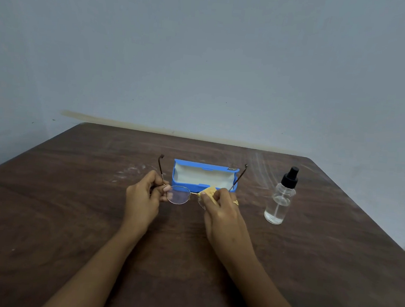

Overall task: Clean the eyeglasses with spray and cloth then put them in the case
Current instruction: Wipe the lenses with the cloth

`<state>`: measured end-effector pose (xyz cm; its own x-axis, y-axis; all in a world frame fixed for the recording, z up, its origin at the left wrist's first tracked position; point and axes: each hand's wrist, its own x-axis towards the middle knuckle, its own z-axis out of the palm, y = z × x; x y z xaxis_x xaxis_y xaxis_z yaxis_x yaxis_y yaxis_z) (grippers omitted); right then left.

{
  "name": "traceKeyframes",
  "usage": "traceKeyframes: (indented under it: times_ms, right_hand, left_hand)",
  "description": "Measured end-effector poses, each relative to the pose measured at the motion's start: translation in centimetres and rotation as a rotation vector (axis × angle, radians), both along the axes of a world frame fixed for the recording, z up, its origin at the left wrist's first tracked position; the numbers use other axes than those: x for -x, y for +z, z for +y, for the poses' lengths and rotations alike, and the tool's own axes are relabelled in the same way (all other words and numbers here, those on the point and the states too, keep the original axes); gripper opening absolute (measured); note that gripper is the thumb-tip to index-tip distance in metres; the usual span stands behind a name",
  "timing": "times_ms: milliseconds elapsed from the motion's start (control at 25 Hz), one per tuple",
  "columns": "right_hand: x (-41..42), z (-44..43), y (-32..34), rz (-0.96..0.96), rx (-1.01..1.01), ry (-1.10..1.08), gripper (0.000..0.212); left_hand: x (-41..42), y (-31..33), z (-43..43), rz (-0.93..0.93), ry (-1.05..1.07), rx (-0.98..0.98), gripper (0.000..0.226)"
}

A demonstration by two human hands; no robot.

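1. While the left hand (143,197) pinches the eyeglasses (178,195) at the left hinge, fingers curled round the frame, the right hand (221,211) grips a yellow cloth (209,193) pressed on the right lens.
2. The eyeglasses are held over the table (68,215), centre, temples unfolded and pointing far, toward the wall (205,55).
3. Blue case (204,176) lies open just beyond the glasses, pale lining showing; the right temple crosses in front of its right end.
4. Clear spray bottle (281,199), black pump top, stands upright to the right, apart from both hands.
5. Gold ring (235,202) on a right-hand finger.
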<state>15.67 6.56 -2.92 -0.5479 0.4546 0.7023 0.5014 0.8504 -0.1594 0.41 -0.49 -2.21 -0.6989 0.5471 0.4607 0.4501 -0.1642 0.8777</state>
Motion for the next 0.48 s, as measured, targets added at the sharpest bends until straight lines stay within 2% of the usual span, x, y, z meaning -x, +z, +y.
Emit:
traceKeyframes:
  times_ms: [120, 480]
  right_hand:
    - [-0.28, 0.06, 0.19, 0.001, 0.038, 0.049, 0.022]
    - [-0.83, 0.47, 0.46, 0.041, 0.054, 0.121, 0.028]
  left_hand:
    - [0.18, 0.02, 0.13, -0.025, -0.002, -0.001, 0.036]
    - [0.87, -0.51, 0.48, -0.031, 0.004, -0.006, 0.034]
